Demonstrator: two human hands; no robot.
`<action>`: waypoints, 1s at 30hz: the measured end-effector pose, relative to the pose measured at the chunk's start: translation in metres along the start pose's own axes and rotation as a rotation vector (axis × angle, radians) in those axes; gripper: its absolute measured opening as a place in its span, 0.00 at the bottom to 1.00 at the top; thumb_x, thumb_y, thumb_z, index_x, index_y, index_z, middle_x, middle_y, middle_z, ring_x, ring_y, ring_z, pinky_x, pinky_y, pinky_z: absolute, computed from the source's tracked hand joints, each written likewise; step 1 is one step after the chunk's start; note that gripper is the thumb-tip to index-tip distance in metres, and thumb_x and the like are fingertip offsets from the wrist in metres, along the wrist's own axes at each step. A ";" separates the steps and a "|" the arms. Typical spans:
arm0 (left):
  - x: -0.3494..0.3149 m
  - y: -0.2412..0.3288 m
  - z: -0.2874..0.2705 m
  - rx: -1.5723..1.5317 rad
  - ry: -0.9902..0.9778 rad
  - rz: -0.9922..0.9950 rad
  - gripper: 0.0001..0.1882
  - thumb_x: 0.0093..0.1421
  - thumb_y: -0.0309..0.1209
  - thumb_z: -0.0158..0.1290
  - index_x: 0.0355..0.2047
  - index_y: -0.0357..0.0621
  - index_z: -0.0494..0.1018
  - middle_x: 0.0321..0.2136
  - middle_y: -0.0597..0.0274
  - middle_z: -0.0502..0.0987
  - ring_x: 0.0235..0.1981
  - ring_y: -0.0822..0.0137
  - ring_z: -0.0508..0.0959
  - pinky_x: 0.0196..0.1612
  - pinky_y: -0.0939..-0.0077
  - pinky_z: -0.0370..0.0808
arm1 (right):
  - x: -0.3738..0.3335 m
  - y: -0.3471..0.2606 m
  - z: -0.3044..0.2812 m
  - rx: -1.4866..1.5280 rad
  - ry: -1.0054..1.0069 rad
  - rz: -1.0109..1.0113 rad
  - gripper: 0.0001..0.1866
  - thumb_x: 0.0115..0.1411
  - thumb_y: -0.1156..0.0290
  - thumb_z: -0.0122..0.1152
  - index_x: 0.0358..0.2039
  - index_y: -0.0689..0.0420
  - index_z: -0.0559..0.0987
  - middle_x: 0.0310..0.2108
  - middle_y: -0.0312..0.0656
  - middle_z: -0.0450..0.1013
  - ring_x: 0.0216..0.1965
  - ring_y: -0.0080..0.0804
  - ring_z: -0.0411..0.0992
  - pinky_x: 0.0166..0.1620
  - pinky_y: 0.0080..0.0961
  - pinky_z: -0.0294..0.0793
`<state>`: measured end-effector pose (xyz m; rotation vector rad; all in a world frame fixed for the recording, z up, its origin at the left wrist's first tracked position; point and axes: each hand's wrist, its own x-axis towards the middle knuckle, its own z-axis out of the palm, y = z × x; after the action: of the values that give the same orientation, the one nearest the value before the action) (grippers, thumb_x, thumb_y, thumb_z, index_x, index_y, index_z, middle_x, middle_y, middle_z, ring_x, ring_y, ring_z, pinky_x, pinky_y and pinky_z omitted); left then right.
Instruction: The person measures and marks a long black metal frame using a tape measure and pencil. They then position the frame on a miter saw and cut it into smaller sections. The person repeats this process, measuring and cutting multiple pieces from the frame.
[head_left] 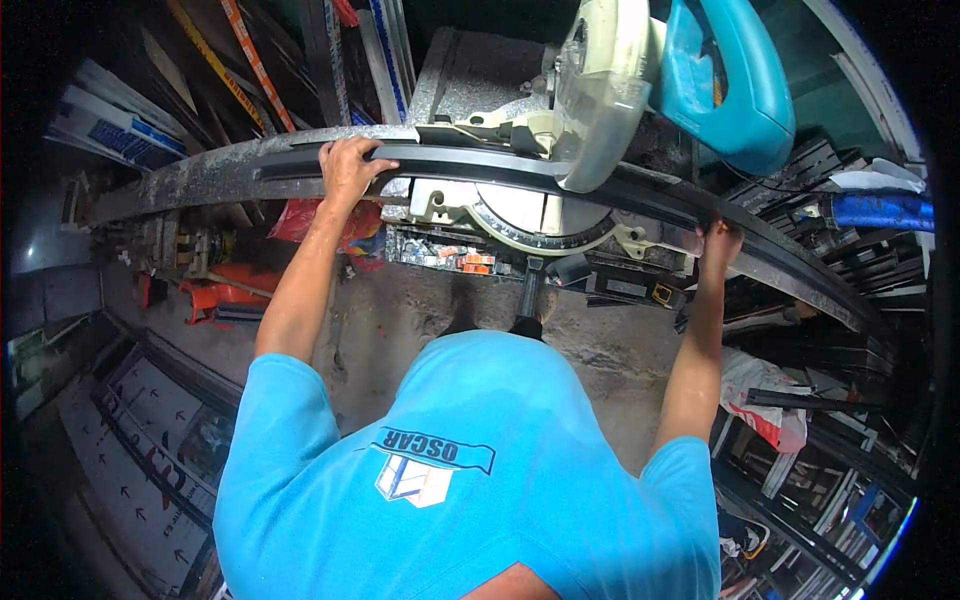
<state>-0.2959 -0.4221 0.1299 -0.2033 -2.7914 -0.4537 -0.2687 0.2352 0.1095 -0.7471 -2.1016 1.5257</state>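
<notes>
A long dark metal profile [480, 165] lies across the bed of a miter saw [520, 212], against its fence. My left hand [348, 172] is closed on the profile left of the saw, thumb toward the blade side. Farther right, my right hand [719, 245] grips the same profile, its fingers partly in shadow. Between my hands, the saw's pale blade guard [608, 105] hangs down close over the profile; whether it touches cannot be made out. The saw's teal handle [745, 90] stands above and right, with neither hand on it.
A long dusty support beam [200, 185] runs out to both sides of the saw. Metal lengths stand at the back left; dark profiles [850, 330] are stacked at right. Below the bench are orange-red items [235, 290] and a white-and-red bag [765, 400].
</notes>
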 end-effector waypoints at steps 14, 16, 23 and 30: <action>0.011 0.043 0.007 -0.107 -0.027 -0.061 0.26 0.41 0.51 0.73 0.34 0.45 0.84 0.33 0.58 0.84 0.43 0.56 0.80 0.56 0.57 0.62 | 0.051 0.021 -0.008 -0.102 0.165 -0.025 0.18 0.51 0.85 0.69 0.43 0.64 0.76 0.38 0.45 0.77 0.34 0.34 0.77 0.30 0.27 0.83; 0.007 0.040 0.012 -0.097 -0.021 -0.058 0.30 0.40 0.52 0.73 0.38 0.45 0.83 0.36 0.59 0.84 0.45 0.55 0.79 0.55 0.57 0.63 | 0.053 0.048 -0.023 0.196 0.088 -0.050 0.20 0.51 0.84 0.69 0.46 0.63 0.76 0.42 0.46 0.76 0.37 0.36 0.78 0.33 0.28 0.84; 0.032 0.047 0.015 0.060 -0.123 -0.011 0.37 0.38 0.56 0.73 0.45 0.45 0.82 0.43 0.57 0.79 0.50 0.53 0.76 0.53 0.57 0.67 | 0.058 0.047 -0.070 0.893 -0.129 0.131 0.14 0.62 0.78 0.61 0.48 0.60 0.74 0.45 0.47 0.76 0.36 0.34 0.77 0.37 0.28 0.77; 0.036 0.031 0.019 0.054 -0.184 0.199 0.34 0.40 0.57 0.71 0.39 0.42 0.83 0.41 0.58 0.80 0.47 0.53 0.76 0.50 0.55 0.73 | -0.059 -0.273 -0.010 0.078 -0.238 -0.200 0.25 0.72 0.47 0.51 0.49 0.59 0.78 0.44 0.39 0.77 0.43 0.27 0.74 0.48 0.29 0.73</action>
<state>-0.3294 -0.3834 0.1336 -0.5296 -2.9166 -0.3258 -0.2636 0.1367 0.3708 -0.3284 -2.1931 1.6406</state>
